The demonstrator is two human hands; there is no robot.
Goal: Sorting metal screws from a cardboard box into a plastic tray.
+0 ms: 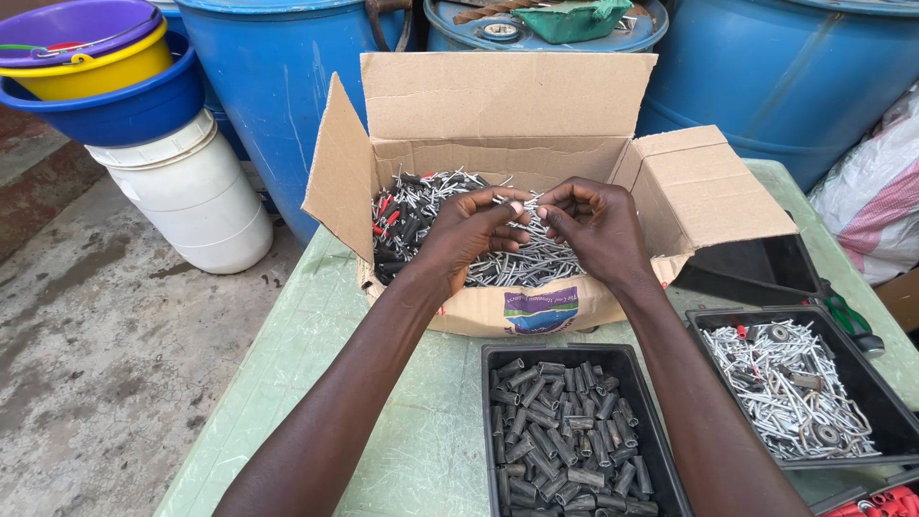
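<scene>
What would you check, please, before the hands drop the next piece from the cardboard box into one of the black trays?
1. Piece pinched between left hand and right hand: ok, both grip a thin metal piece.
2. Cardboard box flaps open: ok.
3. Tray of dark sleeves within reach: ok, nearly full.
4. Tray of silver pins has room: ok.
5. Kind of piece held: cannot tell.
</scene>
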